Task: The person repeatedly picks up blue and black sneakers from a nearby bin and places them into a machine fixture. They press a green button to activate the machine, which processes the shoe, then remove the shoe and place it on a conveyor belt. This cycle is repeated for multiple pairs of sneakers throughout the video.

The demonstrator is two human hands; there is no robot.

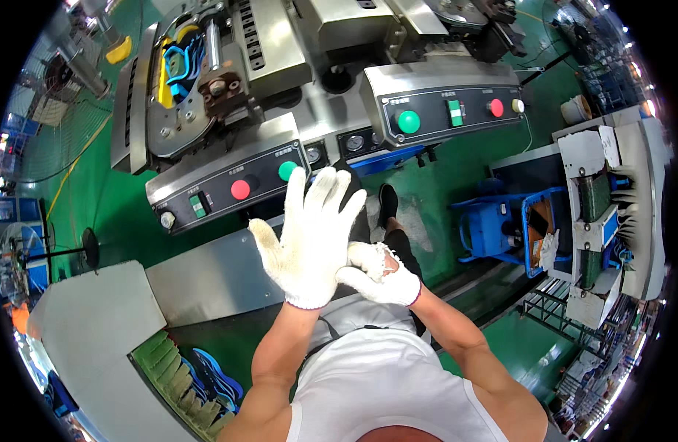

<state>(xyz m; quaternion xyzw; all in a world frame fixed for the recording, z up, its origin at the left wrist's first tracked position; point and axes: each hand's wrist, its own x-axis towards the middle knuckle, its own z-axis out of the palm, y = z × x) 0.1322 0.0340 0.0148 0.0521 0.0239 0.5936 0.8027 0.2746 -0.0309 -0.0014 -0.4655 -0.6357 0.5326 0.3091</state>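
Both my hands wear white knit gloves. My left hand (309,236) is raised in front of me with fingers spread wide, holding nothing. My right hand (379,274) is curled against the left hand's heel and wrist, fingers pinching at the glove there. Just beyond the hands are two grey machine control panels: the left panel (221,193) carries red and green round buttons, and the right panel (449,110) carries a green button, a green switch and a red button.
A press head with blue and yellow shoe soles (180,66) sits at upper left. A grey conveyor (96,324) with blue soles (213,376) runs at lower left. A blue crate (501,225) and a rack machine (604,221) stand right, on green floor.
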